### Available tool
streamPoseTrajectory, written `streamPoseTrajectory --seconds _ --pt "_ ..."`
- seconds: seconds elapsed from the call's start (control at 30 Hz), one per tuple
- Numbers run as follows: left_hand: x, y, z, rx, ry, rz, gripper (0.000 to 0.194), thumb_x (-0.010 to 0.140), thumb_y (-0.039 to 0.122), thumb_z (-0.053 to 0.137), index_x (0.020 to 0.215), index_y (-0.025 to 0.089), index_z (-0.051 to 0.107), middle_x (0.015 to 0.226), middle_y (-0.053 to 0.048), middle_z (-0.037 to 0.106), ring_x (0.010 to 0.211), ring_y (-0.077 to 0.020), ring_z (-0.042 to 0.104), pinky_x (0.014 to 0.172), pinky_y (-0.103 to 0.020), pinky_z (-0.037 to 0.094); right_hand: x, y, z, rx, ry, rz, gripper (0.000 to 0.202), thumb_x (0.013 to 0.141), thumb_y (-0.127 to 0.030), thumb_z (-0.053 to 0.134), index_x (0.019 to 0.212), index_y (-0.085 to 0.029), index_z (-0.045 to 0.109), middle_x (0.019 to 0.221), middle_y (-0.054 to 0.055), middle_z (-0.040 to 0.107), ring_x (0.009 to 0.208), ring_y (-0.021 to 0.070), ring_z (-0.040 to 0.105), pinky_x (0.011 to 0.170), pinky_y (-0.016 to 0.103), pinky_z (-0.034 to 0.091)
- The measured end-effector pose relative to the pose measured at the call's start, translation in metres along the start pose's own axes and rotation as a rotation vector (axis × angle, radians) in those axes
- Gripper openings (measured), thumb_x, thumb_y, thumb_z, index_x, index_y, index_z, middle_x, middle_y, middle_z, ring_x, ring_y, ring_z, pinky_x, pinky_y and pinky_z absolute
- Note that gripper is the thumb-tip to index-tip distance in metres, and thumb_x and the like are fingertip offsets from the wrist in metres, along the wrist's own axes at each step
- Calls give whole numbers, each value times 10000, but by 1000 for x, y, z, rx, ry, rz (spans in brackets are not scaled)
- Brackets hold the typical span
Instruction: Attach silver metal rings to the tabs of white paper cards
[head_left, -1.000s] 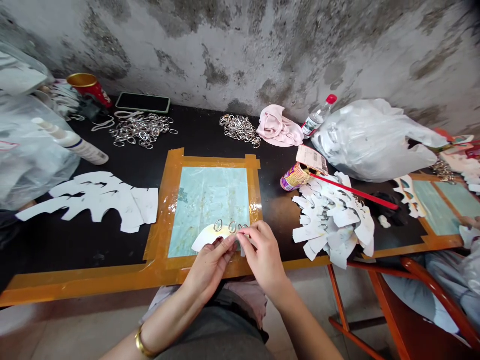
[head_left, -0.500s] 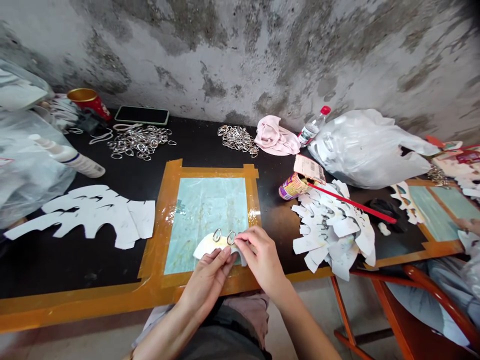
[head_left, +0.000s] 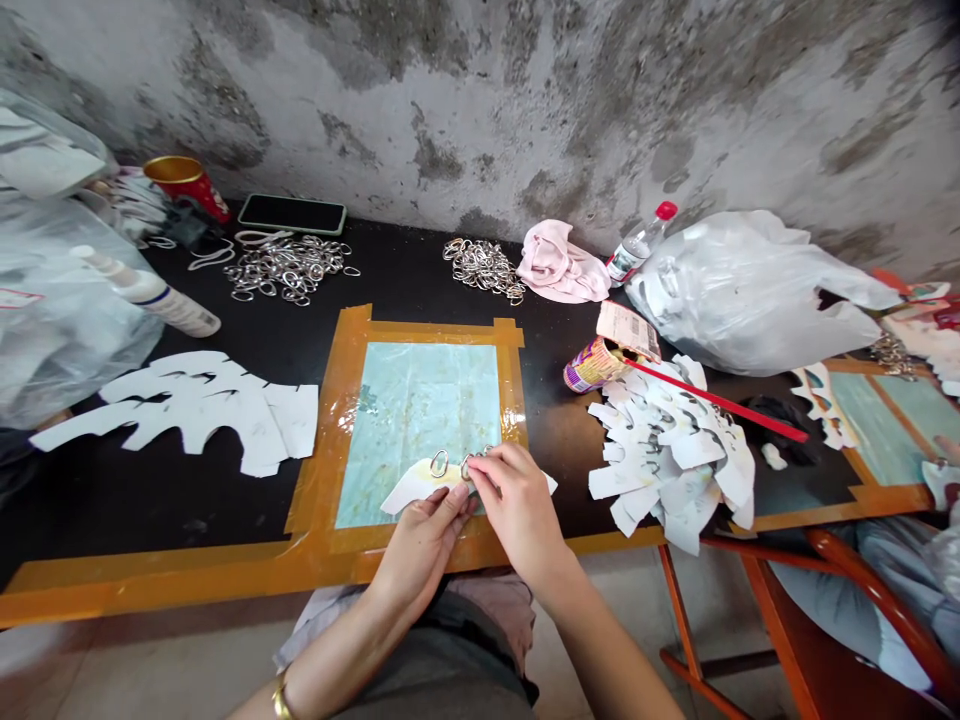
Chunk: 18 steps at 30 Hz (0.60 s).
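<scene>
My left hand (head_left: 426, 535) is closed on a curved white strip (head_left: 405, 490), thumb on top, over the near edge of a taped-down light blue sheet (head_left: 420, 400). An oval metal ring (head_left: 439, 463) stands on the strip, left of my fingers. My right hand (head_left: 521, 505) pinches a second ring (head_left: 466, 467) at the strip's upper edge. Part of another ring shows behind my right fingers. The strip's right end sticks out beyond that hand, and its middle is hidden by my fingers.
Two piles of metal rings (head_left: 285, 266) (head_left: 484, 268) lie at the back. White cut-out strips lie left (head_left: 199, 410) and heaped right (head_left: 675, 450). A printed cup (head_left: 592, 365) with a red stick (head_left: 720, 400) stands near the right heap. A bottle (head_left: 165, 300) leans on plastic at left.
The strip now reaches out past my right hand, and part of a third ring shows there. My right hand still pinches a ring. The view has shifted slightly.
</scene>
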<state>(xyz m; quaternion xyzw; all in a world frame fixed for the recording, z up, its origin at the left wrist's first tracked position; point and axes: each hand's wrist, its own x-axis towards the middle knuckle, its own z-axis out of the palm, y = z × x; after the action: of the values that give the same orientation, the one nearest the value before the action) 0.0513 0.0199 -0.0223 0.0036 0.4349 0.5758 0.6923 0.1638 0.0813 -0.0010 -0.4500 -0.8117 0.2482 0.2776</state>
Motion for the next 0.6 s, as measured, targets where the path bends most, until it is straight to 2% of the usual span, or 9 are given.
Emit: streamPoseTrajectory --seconds 0.13,0.23,0.33,0.43,0.5,0.6 --pt "-4 0 1 97 -3 55 219 734 290 781 894 145 740 943 -72 717 977 -205 636 872 -253 493 0 2 1 27 7 -18 115 853 -105 571 791 -181 631 788 38 603 773 172 572 719 296 467" --pt "-5 4 4 100 9 78 290 748 303 768 971 121 726 993 -94 718 1013 -226 634 877 -285 502 0 1 -1 91 10 -23 101 825 -100 568 798 -190 604 787 28 611 760 160 577 707 275 469" --pt "-6 7 6 78 46 116 317 731 285 779 982 100 718 994 -109 718 962 -223 649 858 -302 516 -1 -3 -2 125 11 -43 93 832 -111 551 825 -193 594 809 33 613 786 160 582 727 272 479" --pt "-5 9 8 71 82 104 273 712 277 791 894 85 724 919 -109 721 869 -201 649 771 -280 536 -2 -3 -1 135 23 -81 105 848 -113 524 842 -193 592 808 43 609 792 162 580 731 282 491" --pt "-5 10 8 37 89 92 240 709 266 793 860 93 724 893 -95 716 845 -182 640 738 -260 534 -3 1 -2 98 41 -146 125 865 -114 505 863 -196 599 811 53 612 797 168 579 732 295 498" --pt "-4 11 9 -41 77 86 185 706 239 795 818 112 722 831 -57 697 786 -147 624 714 -239 522 -4 9 -3 1 21 -331 154 887 -121 499 899 -208 626 839 67 630 801 178 581 732 311 506"
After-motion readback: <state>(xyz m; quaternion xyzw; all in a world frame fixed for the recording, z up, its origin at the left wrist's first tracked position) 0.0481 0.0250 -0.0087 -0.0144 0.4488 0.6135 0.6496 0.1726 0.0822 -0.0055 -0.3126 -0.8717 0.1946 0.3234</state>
